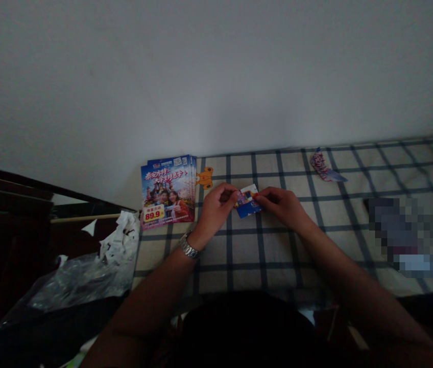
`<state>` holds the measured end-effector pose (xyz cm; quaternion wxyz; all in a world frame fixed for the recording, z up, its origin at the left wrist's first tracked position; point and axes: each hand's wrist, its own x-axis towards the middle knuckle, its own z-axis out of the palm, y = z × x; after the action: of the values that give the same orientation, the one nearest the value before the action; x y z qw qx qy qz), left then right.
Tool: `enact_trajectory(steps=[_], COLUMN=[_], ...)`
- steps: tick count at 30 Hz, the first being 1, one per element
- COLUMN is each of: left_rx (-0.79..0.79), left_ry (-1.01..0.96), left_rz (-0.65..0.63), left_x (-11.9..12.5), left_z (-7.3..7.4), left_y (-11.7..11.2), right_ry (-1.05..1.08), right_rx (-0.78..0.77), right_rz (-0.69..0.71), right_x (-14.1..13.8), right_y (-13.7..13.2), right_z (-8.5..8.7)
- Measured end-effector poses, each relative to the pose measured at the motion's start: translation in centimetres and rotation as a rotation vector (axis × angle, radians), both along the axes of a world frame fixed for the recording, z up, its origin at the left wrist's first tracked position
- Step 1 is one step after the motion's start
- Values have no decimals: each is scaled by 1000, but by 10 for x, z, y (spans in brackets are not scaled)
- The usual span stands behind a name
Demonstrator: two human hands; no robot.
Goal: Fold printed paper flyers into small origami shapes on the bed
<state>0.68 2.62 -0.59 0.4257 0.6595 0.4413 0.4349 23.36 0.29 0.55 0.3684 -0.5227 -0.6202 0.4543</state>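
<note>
A small folded piece of colourful paper, blue with orange and white patches, is held just above a checked cloth. My left hand, with a metal watch on its wrist, pinches the paper's left edge. My right hand pinches its right edge. Both hands have their fingers closed on the paper. A stack of printed flyers with a red and blue picture and a yellow price tag lies left of my left hand.
An orange bear-shaped cutout lies beside the flyers. A folded colourful paper scrap sits at the back right. A dark blurred object lies at right. Crumpled white paper and a clear plastic bag sit off the left edge.
</note>
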Motion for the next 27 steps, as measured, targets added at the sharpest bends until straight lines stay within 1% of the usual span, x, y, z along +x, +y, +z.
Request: enact_trajectory(steps=[6, 9, 13, 15, 17, 19, 21, 24, 27], left_rx=[-9, 1, 42, 108, 223, 368, 459, 508, 524], left_ry=[21, 24, 70, 133, 239, 348, 416, 481, 524], left_rz=[-11, -11, -49, -44, -38, -68, -110, -218, -323], left_x=[0, 0, -1, -3, -5, -6, -8, -10, -11], left_z=[1, 0, -1, 1, 5, 10, 14, 14, 9], left_y=[-1, -2, -2, -2, -2, -1, -1, 0, 1], right_ry=[-82, -90, -75, -79, -112, -181, -263, -347, -409], right_rx=[31, 29, 27, 42, 71, 128, 199, 295, 365], right_rz=[8, -21, -51, -59, -69, -77, -79, -76, -60], right_x=[3, 3, 3, 3, 4, 4, 5, 4, 4], right_y=[2, 2, 3, 4, 4, 4, 5, 6, 8], right_z=[-4, -5, -4, -4, -5, -7, -9, -11, -13])
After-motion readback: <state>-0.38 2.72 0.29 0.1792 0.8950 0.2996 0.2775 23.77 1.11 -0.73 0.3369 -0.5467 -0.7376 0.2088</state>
